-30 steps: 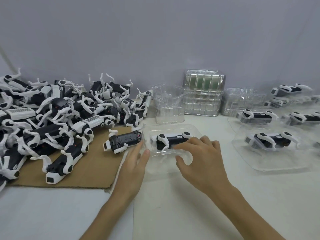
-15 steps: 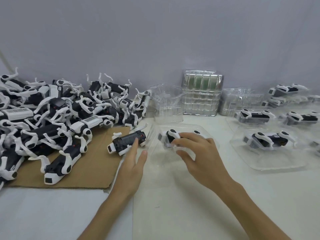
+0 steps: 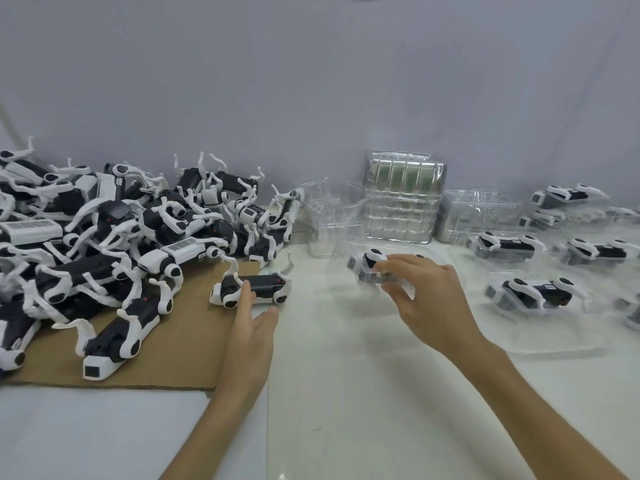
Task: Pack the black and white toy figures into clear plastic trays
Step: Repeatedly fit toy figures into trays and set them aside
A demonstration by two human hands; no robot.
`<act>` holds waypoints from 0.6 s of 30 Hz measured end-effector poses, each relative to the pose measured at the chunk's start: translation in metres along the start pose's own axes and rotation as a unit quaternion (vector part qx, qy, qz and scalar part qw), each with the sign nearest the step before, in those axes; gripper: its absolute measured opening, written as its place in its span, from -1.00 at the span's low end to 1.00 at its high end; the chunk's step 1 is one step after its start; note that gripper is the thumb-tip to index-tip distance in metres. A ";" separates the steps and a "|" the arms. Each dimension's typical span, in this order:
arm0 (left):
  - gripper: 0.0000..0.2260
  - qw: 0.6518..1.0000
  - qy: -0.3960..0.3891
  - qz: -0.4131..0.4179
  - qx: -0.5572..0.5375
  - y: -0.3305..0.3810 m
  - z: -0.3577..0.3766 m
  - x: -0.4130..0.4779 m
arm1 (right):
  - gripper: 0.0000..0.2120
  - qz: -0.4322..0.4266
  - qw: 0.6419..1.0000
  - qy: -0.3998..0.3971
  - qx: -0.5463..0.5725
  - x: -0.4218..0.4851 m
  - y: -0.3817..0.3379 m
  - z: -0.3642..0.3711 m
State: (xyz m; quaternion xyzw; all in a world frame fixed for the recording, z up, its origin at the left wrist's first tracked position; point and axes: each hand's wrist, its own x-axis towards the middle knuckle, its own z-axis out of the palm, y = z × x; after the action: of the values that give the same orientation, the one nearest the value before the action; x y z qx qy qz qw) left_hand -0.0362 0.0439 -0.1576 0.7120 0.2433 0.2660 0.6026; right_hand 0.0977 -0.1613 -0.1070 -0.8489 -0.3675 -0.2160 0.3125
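Blur smears the clear tray the right hand grips; left hand, flat, touches a figure.

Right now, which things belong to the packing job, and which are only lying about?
Job: right hand gripping filled tray; left hand touching loose figure; figure pile; empty tray stack; packed trays.
Lying about: cardboard sheet; grey backdrop.

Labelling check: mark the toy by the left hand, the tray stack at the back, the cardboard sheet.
toy figure (image 3: 264, 286), head view, black body.
tray stack (image 3: 401, 209), head view, front face.
cardboard sheet (image 3: 180, 344), head view, bare middle.
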 end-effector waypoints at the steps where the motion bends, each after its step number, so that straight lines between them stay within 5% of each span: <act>1: -0.40 1.000 -0.001 -0.001 0.001 0.000 0.001 -0.001 | -0.72 0.009 0.999 -0.024 -0.030 0.006 0.004 0.003; 5: -0.42 1.000 -0.001 -0.002 0.003 -0.003 0.004 -0.005 | -0.74 0.043 0.987 -0.100 -0.120 0.026 0.028 0.017; 18: -0.42 0.999 0.009 -0.003 0.046 -0.009 0.007 -0.003 | -0.53 0.187 0.927 -0.117 -0.302 0.064 0.058 0.032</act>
State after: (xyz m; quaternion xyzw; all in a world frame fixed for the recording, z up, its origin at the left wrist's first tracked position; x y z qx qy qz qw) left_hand -0.0338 0.0381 -0.1679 0.7358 0.2624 0.2595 0.5678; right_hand 0.1871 -0.1391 -0.1128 -0.9757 -0.1531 -0.1540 0.0306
